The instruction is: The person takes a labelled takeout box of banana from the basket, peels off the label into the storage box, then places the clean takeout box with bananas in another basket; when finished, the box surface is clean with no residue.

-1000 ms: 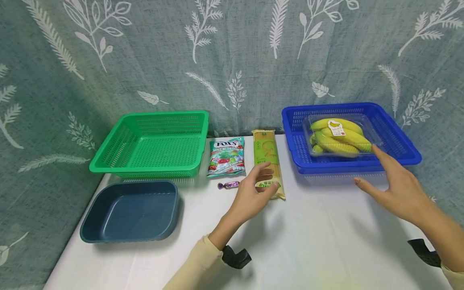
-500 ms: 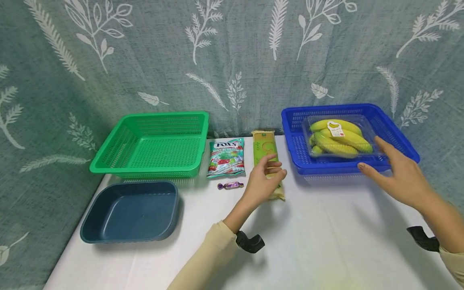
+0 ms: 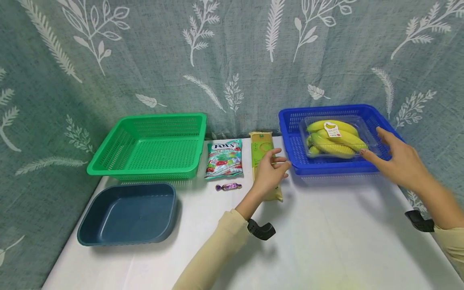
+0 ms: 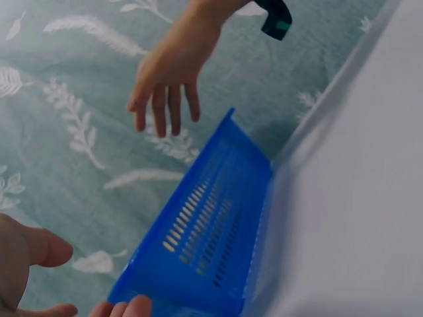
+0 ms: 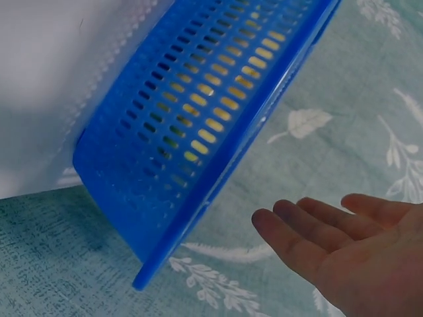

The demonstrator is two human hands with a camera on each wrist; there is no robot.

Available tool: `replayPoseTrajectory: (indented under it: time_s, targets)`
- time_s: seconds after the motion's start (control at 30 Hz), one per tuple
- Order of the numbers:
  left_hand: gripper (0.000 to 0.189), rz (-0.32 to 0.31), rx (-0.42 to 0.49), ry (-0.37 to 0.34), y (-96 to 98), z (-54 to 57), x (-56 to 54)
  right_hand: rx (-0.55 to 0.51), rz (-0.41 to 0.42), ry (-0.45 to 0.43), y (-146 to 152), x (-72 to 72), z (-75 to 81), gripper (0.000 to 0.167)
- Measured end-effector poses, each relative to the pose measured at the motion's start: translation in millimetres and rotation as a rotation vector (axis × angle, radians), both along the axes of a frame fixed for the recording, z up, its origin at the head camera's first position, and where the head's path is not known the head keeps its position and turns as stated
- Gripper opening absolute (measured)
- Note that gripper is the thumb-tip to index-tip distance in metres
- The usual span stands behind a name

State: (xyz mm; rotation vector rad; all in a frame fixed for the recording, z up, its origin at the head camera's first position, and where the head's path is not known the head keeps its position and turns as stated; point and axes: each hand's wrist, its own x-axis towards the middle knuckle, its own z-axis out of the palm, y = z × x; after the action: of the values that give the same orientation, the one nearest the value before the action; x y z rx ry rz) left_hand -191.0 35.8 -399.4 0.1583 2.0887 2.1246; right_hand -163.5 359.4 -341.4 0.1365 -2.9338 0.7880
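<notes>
In the head view a clear plastic box of bananas [image 3: 335,139] lies inside the blue basket [image 3: 326,166] at the right. My right hand [image 3: 406,163] hovers over the basket's right front corner, fingers spread, thumb near the box's front edge. The right wrist view has these fingers [image 5: 297,241] apart from the basket wall. My left hand [image 3: 270,171] is above the green and yellow noodle packet [image 3: 261,147], covering part of it. Its fingers are loosely bent and hold nothing, with the tips near the basket's left side.
A green basket [image 3: 163,155] stands at the back left, with a dark blue tub [image 3: 134,217] in front of it. Between the baskets lie a FOX'S candy bag [image 3: 224,159] and a purple wrapped candy [image 3: 228,187]. A leaf-patterned curtain [image 3: 232,60] hangs behind the table.
My left hand has moved right across the noodle packet toward the blue basket. My right hand has shifted slightly and come closer over the basket's right side.
</notes>
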Motion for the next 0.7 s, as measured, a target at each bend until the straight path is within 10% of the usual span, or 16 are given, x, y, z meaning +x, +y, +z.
replayPoseTrajectory:
  time_s: [0.7]
  targets:
    - [0.062, 0.191, 0.061, -0.107, 32.5, -4.4, -24.4, 0.046, -0.033, -0.15, 28, -48.3, -2.2, 0.095]
